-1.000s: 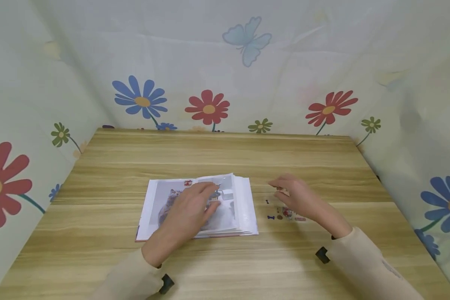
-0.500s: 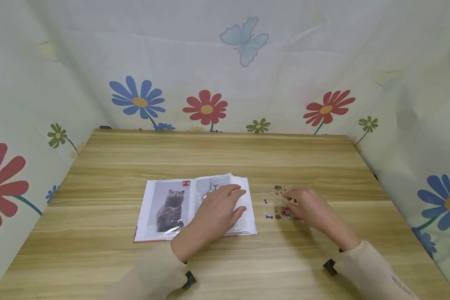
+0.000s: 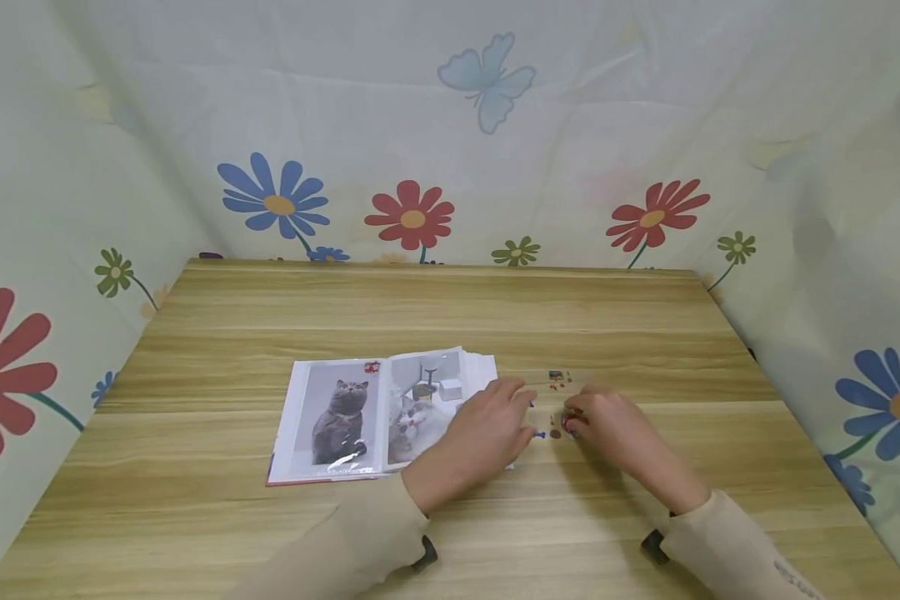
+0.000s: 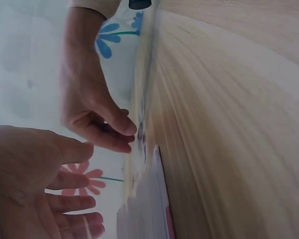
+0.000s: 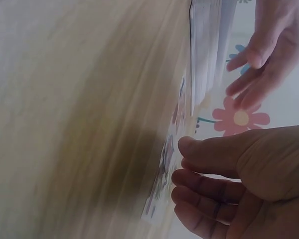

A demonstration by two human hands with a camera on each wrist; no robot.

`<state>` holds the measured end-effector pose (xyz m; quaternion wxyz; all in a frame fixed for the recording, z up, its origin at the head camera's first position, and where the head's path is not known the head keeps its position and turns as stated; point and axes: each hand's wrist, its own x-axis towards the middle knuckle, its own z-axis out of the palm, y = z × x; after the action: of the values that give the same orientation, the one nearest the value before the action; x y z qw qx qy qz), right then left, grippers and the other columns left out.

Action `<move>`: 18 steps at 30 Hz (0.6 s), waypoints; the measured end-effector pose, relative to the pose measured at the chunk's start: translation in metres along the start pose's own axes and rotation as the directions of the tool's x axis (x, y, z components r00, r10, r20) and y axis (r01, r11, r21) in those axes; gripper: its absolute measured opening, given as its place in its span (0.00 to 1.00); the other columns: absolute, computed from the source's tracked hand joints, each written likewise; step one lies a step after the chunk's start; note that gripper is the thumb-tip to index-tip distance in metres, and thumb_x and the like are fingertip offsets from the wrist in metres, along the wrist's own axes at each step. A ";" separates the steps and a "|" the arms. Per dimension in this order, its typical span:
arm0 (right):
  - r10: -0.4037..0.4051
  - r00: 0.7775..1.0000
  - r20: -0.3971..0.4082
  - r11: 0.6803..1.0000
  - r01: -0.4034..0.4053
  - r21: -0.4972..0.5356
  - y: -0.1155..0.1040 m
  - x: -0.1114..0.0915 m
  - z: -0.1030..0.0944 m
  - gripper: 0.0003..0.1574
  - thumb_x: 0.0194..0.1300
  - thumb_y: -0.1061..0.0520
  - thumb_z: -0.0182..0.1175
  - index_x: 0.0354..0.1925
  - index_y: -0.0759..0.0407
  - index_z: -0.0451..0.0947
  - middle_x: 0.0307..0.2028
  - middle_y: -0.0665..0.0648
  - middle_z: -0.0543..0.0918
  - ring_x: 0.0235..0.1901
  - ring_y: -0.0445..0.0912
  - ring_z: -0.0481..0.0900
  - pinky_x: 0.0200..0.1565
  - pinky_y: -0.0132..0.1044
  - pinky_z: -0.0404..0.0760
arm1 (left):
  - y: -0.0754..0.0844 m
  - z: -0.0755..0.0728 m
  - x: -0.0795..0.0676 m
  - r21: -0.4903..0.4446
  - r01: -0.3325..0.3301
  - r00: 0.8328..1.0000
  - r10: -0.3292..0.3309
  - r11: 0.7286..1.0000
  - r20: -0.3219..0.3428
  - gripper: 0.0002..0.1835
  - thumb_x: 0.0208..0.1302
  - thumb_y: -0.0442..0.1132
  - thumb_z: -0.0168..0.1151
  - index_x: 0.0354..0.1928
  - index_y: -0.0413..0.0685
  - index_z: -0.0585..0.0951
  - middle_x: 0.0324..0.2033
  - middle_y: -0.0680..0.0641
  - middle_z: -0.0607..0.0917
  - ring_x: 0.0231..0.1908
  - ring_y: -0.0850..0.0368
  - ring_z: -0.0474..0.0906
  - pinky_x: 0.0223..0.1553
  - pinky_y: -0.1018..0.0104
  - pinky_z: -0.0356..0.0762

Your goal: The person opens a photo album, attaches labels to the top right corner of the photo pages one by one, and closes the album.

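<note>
A sheet of small clear stickers (image 3: 556, 433) lies on the table right of an open photo album (image 3: 348, 417). The person's right hand (image 3: 611, 425) is over the sheet, fingers curled and tips close to a red sticker (image 3: 567, 422). In the right wrist view its thumb (image 5: 209, 154) is near the sheet (image 5: 167, 154); whether it pinches a sticker cannot be told. The left hand (image 3: 483, 429) is over the album's right edge, fingertips reaching toward the sheet's left side. The left wrist view shows its fingers (image 4: 72, 201) loosely extended, holding nothing.
The album's left page has a grey cat photo (image 3: 340, 421) with a small red sticker (image 3: 372, 367) at the top corner. Another cat photo (image 3: 412, 425) is on the right page, partly covered by the left hand. Flowered cloth (image 3: 412, 108) surrounds the wooden table (image 3: 195, 333).
The left hand has moved right, from over the album's pages to the sheet's left side, uncovering the photos. The right hand has come down over the sticker sheet, its fingers drawn closer together.
</note>
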<state>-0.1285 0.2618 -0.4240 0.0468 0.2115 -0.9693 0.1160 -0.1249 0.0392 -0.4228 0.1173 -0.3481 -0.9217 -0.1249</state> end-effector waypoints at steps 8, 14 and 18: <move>0.033 0.998 0.054 0.999 -0.033 0.007 -0.002 0.000 0.002 0.02 0.60 0.62 0.72 0.34 0.60 0.87 0.27 0.51 0.80 0.28 0.41 0.78 0.32 0.39 0.81 | 0.009 0.017 0.012 0.070 0.057 0.996 -0.062 0.996 0.059 0.20 0.66 0.53 0.68 0.51 0.47 0.82 0.51 0.48 0.83 0.54 0.52 0.79 0.50 0.64 0.84; 0.054 0.996 0.067 0.998 -0.056 0.018 -0.002 0.000 0.004 0.04 0.60 0.63 0.71 0.36 0.60 0.88 0.29 0.53 0.81 0.31 0.44 0.80 0.35 0.42 0.83 | 0.014 0.024 0.017 0.100 0.088 0.991 -0.098 0.991 0.096 0.18 0.65 0.54 0.69 0.46 0.49 0.83 0.46 0.49 0.82 0.51 0.54 0.79 0.42 0.65 0.84; 0.061 0.995 0.076 0.998 -0.063 0.016 -0.002 0.001 0.004 0.04 0.61 0.64 0.71 0.37 0.61 0.88 0.30 0.54 0.81 0.31 0.44 0.80 0.34 0.40 0.82 | 0.017 0.027 0.020 0.112 0.089 0.983 -0.105 0.990 0.148 0.21 0.66 0.55 0.68 0.49 0.47 0.83 0.47 0.48 0.82 0.51 0.54 0.77 0.43 0.66 0.83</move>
<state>-0.1290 0.2582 -0.4275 0.0047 0.1859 -0.9754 0.1184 -0.1314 0.0726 -0.4398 0.0581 -0.3047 -0.9491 -0.0545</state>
